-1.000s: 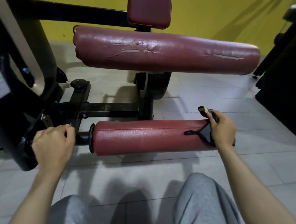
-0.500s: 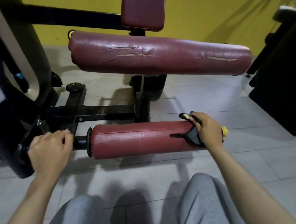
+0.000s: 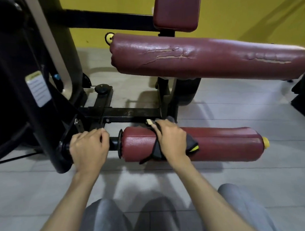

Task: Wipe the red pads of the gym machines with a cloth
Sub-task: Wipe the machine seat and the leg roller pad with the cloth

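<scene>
— How many red pads can you count?

— Three. A short red vinyl roller pad (image 3: 221, 144) sits lowest and nearest. A long red vinyl roller pad (image 3: 207, 58) lies above and behind it, its skin cracked in two places. A red rectangular cushion (image 3: 176, 8) stands on a post at the top edge.

— And the cloth?

— One dark grey cloth (image 3: 191, 145) with black straps and a little yellow trim. It is draped over the short roller, nearer that roller's left end than its right, under the right hand (image 3: 169, 141).

— How does that hand lie?

— Palm down, with the fingers curled over the top of the roller and pinning the cloth to it. One black strap hangs down the near face (a pale tag shows by the fingertips, but I can't tell what it is).

— The other hand?

— The left hand (image 3: 88, 149) is off the pad, just beyond its left end. Its fingers are curled round the black steel axle (image 3: 113, 144) that joins the roller to the black machine frame (image 3: 130, 114).

— Anything else to count?

— Two yellow end caps: one (image 3: 265, 142) at the short roller's right end and one (image 3: 110, 38) at the long roller's left end. There is one white label (image 3: 37, 90) on the black upright by the left edge, and one round black knob (image 3: 101, 87) on the frame's base. Two knees in grey trousers (image 3: 104, 221) show at the bottom edge, above the pale tiled floor (image 3: 223, 179), with a yellow wall (image 3: 249, 11) behind.
</scene>
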A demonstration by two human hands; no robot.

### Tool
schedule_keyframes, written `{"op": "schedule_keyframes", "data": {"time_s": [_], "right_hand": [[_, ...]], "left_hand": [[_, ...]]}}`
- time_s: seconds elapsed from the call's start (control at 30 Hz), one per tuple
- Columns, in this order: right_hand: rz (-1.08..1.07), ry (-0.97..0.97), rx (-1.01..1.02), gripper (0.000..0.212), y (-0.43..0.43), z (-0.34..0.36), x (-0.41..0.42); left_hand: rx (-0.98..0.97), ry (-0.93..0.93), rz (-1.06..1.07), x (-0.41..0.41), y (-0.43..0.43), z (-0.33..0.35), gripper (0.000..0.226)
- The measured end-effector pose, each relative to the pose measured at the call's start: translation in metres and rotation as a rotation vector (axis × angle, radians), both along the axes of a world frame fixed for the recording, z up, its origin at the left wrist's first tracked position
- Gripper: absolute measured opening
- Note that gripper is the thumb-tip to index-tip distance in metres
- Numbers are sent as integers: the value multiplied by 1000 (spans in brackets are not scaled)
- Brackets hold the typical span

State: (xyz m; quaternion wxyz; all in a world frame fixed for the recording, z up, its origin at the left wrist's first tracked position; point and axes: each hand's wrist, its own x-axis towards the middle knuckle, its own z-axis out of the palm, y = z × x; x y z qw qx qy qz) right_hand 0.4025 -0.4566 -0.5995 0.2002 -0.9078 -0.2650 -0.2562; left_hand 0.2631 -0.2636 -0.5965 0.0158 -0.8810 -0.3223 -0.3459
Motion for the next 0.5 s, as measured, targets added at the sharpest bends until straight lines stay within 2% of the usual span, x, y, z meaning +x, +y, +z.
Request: {"op": "schedule_keyframes", "data": {"time_s": [0.1,0.17,0.27,0.33,0.37,0.43,0.5], "right_hand": [[105,-45,-6,28,81,-12,-36],[169,-21,14,29,101,-19,-39],[321,-69,3,22,77,-23,-27],[358,-80,-24,32,43,-20,-12],[311,-60,-33,33,24,-16,-2],[116,-28,-85,22,-15,-5,20],[-89,42,-202,30,-44,8,43]], "left_hand": [[-30,-12,-11,0,2,1,47],[-44,-42,-14,0,2,2,47],[-38,-76,24,1,0,5,45],[-46,-56,46,2,0,5,45],[-56,-30,53,2,0,5,45],[-74,38,51,3,1,6,44],[-89,121,31,6,2,10,44]]}}
